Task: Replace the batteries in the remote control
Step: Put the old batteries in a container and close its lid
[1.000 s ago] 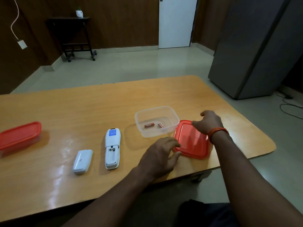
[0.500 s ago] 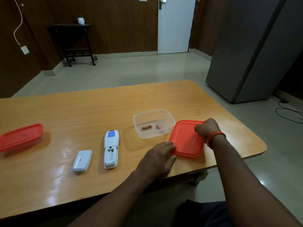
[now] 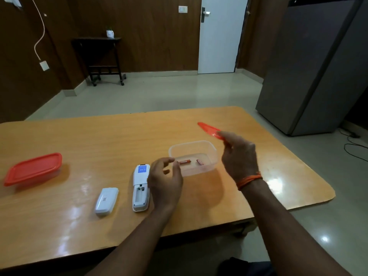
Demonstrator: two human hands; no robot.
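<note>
Both forearms reach over the worktop (image 3: 99,140). The right hand (image 3: 238,154) is raised and pinches the red lid (image 3: 209,129), which half a second ago lay flat. The left hand (image 3: 165,176) hovers half open and empty, beside the remote control (image 3: 141,188). Two batteries (image 3: 185,161) lie in the clear container (image 3: 211,150).

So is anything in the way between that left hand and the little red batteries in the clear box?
Nothing visible. The clear box is open on top: the right hand holds the red lid up and off to the far right side. The left hand hovers empty beside the box's near-left wall, and the two batteries lie uncovered on its bottom.
</note>
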